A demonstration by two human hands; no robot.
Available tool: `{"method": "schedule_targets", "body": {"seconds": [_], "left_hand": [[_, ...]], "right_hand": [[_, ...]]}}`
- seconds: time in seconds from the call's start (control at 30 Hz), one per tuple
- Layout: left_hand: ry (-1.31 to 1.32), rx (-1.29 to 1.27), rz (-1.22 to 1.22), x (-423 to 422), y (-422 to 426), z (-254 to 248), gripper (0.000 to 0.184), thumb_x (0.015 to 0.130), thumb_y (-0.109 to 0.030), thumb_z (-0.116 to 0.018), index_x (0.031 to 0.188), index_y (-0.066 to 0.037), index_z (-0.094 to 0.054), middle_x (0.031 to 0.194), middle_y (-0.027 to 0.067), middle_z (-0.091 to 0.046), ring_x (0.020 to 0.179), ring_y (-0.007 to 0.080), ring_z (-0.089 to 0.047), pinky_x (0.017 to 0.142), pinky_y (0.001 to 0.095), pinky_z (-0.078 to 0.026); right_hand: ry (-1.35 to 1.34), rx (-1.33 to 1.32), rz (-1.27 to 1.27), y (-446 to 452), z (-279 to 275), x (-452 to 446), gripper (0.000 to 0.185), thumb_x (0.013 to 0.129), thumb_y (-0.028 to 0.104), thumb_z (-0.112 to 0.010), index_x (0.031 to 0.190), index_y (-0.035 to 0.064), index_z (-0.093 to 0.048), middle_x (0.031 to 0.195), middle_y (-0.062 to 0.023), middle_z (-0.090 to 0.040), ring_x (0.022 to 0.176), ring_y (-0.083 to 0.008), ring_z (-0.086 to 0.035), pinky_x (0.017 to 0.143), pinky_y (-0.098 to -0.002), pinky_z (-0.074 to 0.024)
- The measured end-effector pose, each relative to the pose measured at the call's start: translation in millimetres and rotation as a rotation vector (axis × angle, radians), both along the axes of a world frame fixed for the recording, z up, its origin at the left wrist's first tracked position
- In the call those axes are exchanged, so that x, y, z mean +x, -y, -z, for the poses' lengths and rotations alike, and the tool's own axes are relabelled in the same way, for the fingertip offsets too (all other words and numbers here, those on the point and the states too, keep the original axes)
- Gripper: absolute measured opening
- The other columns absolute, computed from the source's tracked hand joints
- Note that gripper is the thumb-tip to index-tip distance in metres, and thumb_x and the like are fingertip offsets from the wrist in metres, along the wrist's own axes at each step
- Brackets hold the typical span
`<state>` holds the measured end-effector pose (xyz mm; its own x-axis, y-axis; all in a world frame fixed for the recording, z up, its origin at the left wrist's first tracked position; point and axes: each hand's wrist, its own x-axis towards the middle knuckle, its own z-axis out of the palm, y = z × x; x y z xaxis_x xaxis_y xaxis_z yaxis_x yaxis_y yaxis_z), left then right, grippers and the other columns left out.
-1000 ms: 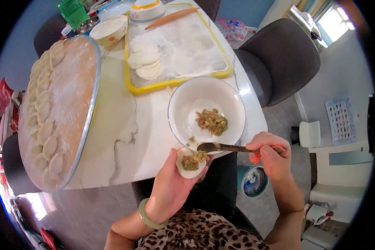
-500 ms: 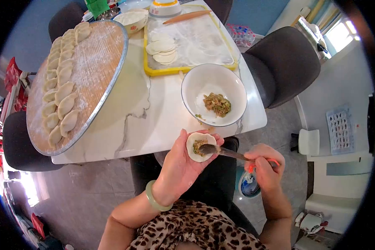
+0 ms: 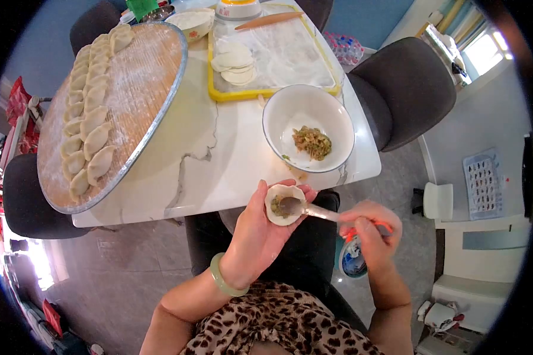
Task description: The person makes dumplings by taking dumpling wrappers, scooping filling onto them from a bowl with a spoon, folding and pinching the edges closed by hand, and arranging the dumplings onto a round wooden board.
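Note:
My left hand (image 3: 251, 234) cups a round dumpling wrapper (image 3: 280, 194) in its palm and fingers, just past the table's near edge. A small heap of chopped filling (image 3: 276, 207) lies inside the wrapper. My right hand (image 3: 371, 229) is closed around the handle of a metal spoon (image 3: 322, 213); its bowl rests in the wrapper against the filling. Beyond the hands stands a white bowl (image 3: 284, 121) with a clump of filling (image 3: 312, 143) at its bottom.
At the left, a round wooden board (image 3: 139, 77) carries rows of shaped dumplings (image 3: 95, 140). A yellow-rimmed tray (image 3: 243, 94) holds flat wrappers (image 3: 234, 61) and a rolling pin (image 3: 269, 21). A floured bowl (image 3: 198, 31) stands behind. Dark chairs (image 3: 403, 89) surround the white table (image 3: 154, 198).
The spoon has turned in the wrapper so that the inside of its bowl now shows. The wrapper's edge has curled up a little more. The view has shifted slightly.

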<state>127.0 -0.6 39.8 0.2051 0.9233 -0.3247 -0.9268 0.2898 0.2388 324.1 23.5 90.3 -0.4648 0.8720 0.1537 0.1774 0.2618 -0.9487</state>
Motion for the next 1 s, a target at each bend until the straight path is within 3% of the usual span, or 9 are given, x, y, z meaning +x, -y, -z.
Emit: {"method": "schedule_targets", "body": {"seconds": [0.1, 0.43, 0.53, 0.67, 1.0], "left_hand": [[-0.014, -0.031, 0.017, -1, 0, -2, 0.049, 0.103, -0.038, -0.021, 0.12, -0.002, -0.05, 0.126, 0.0189, -0.053, 0.122, 0.0298, -0.049, 0.101, 0.0402, -0.041], [-0.038, -0.025, 0.036, -3, -6, 5, 0.052, 0.103, -0.038, -0.019, 0.124, -0.001, -0.048, 0.128, 0.0179, -0.052, 0.122, 0.0275, -0.048, 0.1, 0.0393, -0.042], [-0.038, -0.03, 0.037, -3, -7, 0, 0.052, 0.103, -0.038, -0.019, 0.125, 0.0, -0.048, 0.129, 0.0188, -0.051, 0.122, 0.0288, -0.048, 0.101, 0.0397, -0.041], [-0.016, -0.033, 0.039, -4, -10, 2, 0.052, 0.103, -0.038, -0.02, 0.125, 0.001, -0.047, 0.13, 0.0195, -0.049, 0.123, 0.0304, -0.047, 0.102, 0.0405, -0.04], [-0.127, -0.106, 0.081, -8, -19, -6, 0.054, 0.102, -0.04, -0.018, 0.126, -0.001, -0.045, 0.129, 0.0172, -0.051, 0.122, 0.0303, -0.048, 0.099, 0.042, -0.042]], "right_hand": [[-0.243, -0.178, 0.14, -8, 5, -5, 0.02, 0.09, 0.007, -0.049, 0.093, -0.0053, -0.065, 0.082, -0.0115, -0.064, 0.069, -0.015, -0.061, 0.062, -0.0254, -0.0498], [-0.243, -0.233, 0.233, -14, 16, 3, 0.021, 0.092, 0.01, -0.049, 0.093, -0.0054, -0.064, 0.083, -0.0126, -0.065, 0.07, -0.0152, -0.062, 0.061, -0.026, -0.0506], [-0.322, -0.234, 0.143, -16, 15, 2, 0.022, 0.092, 0.011, -0.05, 0.094, -0.0054, -0.064, 0.082, -0.0129, -0.065, 0.07, -0.0153, -0.062, 0.061, -0.0257, -0.0506], [-0.224, -0.346, 0.107, -22, 24, -7, 0.022, 0.092, 0.011, -0.05, 0.094, -0.0055, -0.065, 0.079, -0.012, -0.064, 0.069, -0.0152, -0.062, 0.061, -0.0251, -0.0507], [-0.091, 0.054, 0.276, -64, -32, 3, 0.016, 0.086, 0.005, -0.052, 0.091, -0.0029, -0.066, 0.076, -0.0082, -0.063, 0.065, -0.0137, -0.06, 0.058, -0.0258, -0.047]]}}
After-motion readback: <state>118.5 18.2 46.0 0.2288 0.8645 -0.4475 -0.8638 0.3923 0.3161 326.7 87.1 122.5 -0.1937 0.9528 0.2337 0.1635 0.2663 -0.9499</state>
